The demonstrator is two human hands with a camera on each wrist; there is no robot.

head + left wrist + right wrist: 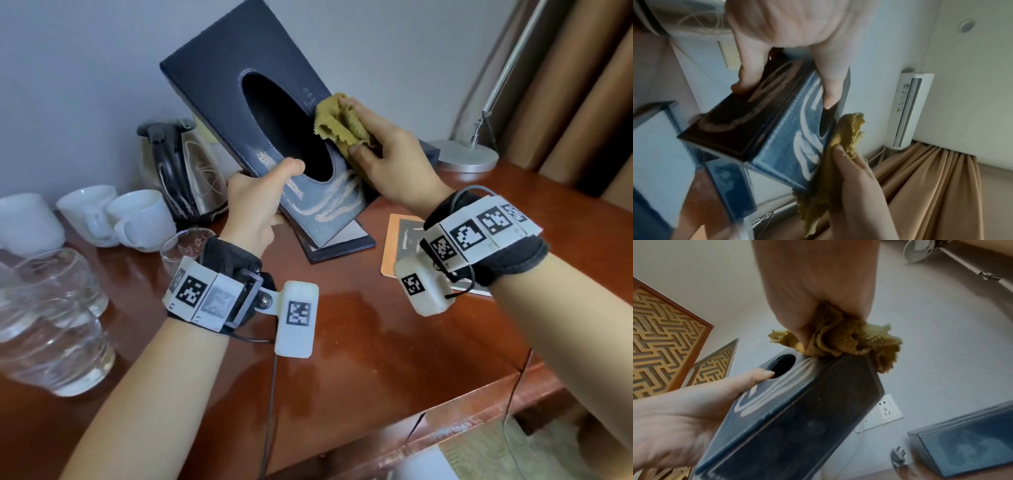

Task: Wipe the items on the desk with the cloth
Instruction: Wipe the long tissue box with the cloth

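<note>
Both forearms bare, no sleeves. Left hand [255,209]: dark grey fabric wrist cuff [227,255], ringed by white blocks with black-and-white square markers [191,291]; black bracket with a metal screw [265,301] carries a white camera pod [296,318], marker on its face. Thin black cable [270,394] trails from it. Right hand [390,154]: same cuff, marker band [479,233], white pod [423,286], black cable looping.

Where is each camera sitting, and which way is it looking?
Head: looks down from the person's head at the desk; both forearms show, the left hand gripping the tissue box.
Left wrist: looks along the left hand, up toward wall and curtain.
Right wrist: looks along the right hand bunching the cloth, up toward the wall.
Shared: all three show box, cloth and both hands.
</note>
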